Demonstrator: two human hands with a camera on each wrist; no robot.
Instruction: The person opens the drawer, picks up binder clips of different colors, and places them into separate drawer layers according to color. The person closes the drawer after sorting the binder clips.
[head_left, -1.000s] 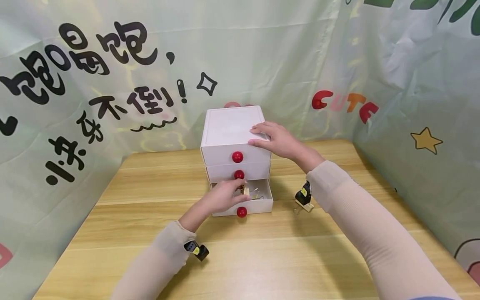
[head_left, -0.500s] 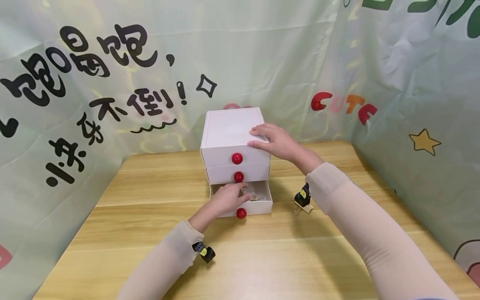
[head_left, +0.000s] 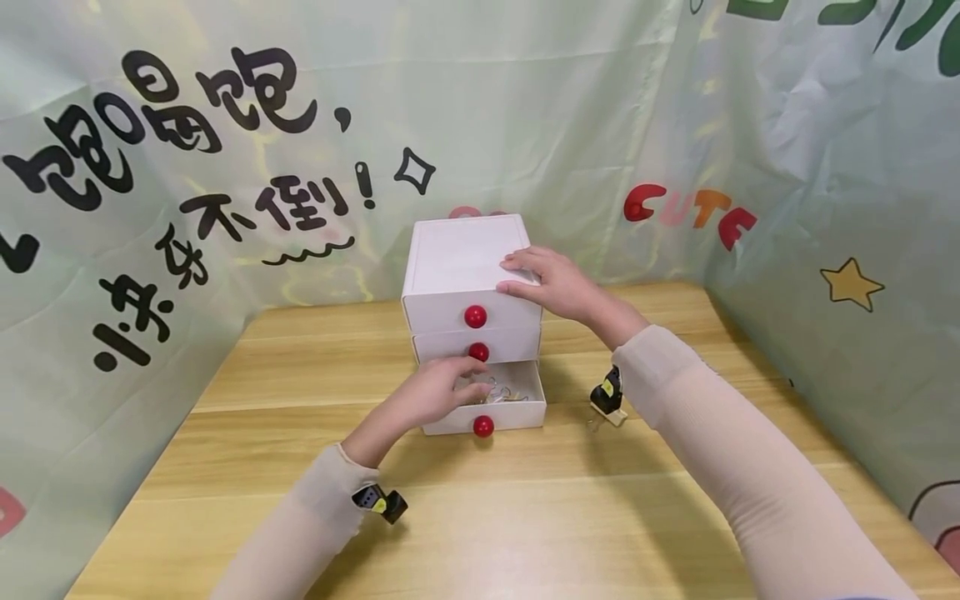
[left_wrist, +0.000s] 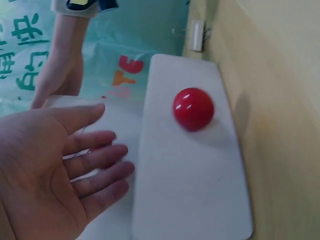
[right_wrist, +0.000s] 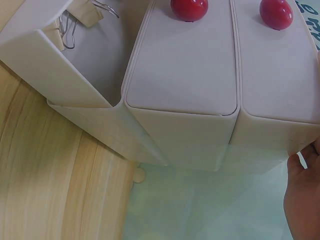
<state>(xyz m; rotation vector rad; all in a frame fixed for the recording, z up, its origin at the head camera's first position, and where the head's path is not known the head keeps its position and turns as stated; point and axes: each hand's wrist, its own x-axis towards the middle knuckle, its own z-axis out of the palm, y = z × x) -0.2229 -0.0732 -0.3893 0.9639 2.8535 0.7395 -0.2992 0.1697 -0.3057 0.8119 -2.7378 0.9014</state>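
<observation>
A white desktop drawer unit (head_left: 465,250) with red ball knobs stands on the table, its bottom drawer (head_left: 517,412) pulled out. Inside the drawer lie pale yellow binder clips (right_wrist: 86,12) with wire handles. My left hand (head_left: 431,392) hovers over the drawer's left side, fingers spread loosely and nothing between them; its palm (left_wrist: 37,175) shows bare in the left wrist view. My right hand (head_left: 551,283) rests on the unit's top at the right front corner, fingers on the lid and thumb by the front edge.
Another pale binder clip (head_left: 617,417) lies on the wooden table (head_left: 525,517), right of the unit and below my right wrist's camera. The upper two drawers are closed. A printed cloth (head_left: 570,125) hangs behind and along both sides.
My left hand held a pale binder clip above the drawer, dipped further in, then drew back leftward without it. More clips now show in the drawer. My right hand has stayed put.
</observation>
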